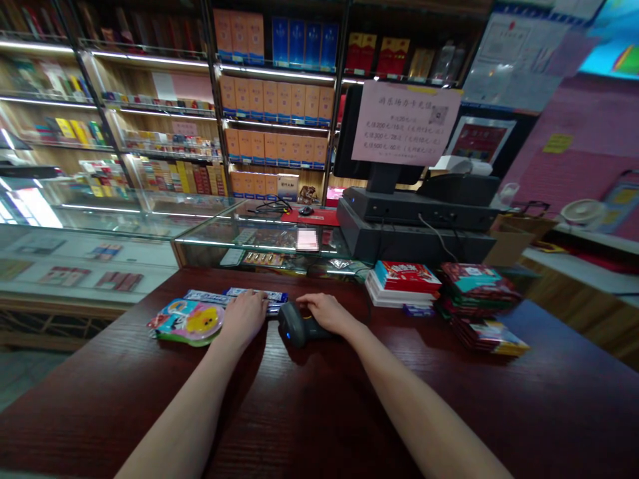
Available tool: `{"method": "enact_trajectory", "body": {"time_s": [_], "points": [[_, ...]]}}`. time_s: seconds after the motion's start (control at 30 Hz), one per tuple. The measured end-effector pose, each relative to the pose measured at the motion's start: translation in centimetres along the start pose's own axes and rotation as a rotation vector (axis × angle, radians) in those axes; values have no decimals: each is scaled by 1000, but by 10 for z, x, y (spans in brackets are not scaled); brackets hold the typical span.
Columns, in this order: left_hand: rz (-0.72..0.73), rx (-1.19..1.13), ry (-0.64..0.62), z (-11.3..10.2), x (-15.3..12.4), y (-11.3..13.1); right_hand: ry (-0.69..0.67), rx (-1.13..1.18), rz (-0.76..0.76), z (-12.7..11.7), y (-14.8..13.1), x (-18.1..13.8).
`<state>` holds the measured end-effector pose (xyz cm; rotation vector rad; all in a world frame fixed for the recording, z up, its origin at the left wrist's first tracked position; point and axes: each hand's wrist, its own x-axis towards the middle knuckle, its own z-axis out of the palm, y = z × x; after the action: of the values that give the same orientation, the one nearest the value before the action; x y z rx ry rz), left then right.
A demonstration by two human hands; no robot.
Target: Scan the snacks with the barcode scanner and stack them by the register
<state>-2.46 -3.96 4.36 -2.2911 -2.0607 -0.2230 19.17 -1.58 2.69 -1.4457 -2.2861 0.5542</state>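
Observation:
My left hand [245, 317] lies over several long blue-and-white packets [257, 294] on the dark red wooden counter [294, 419]. Its fingers stretch forward across the packets. Just left of that hand is a colourful toy-like pack [188, 320] with a yellow figure under a clear bubble. A dark grey barcode scanner [294, 324] with a small blue light is in my right hand [325, 313]. The fingers wrap round its handle, and part of the grip is hidden by the hand. The scanner's head is close to the right ends of the packets.
Red-and-white boxes [407, 278] and stacks of flat packs [482, 286] stand on the right of the counter. Behind them sits a till [409, 226] with a screen bearing a paper sign [407, 123]. A glass display case [210, 229] and stocked shelves [277, 100] lie beyond.

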Motion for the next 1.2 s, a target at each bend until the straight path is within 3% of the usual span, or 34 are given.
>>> {"method": "enact_trajectory", "body": {"time_s": [0.47,0.83,1.2], "points": [[33,-36,42,6,3,0,-47,-69,-31,9,0,7],[79,-322,242,22,8,2,124,100,6,5,5,3],[250,-532,348,29,8,19,378,473,75,8,23,-14]]}}
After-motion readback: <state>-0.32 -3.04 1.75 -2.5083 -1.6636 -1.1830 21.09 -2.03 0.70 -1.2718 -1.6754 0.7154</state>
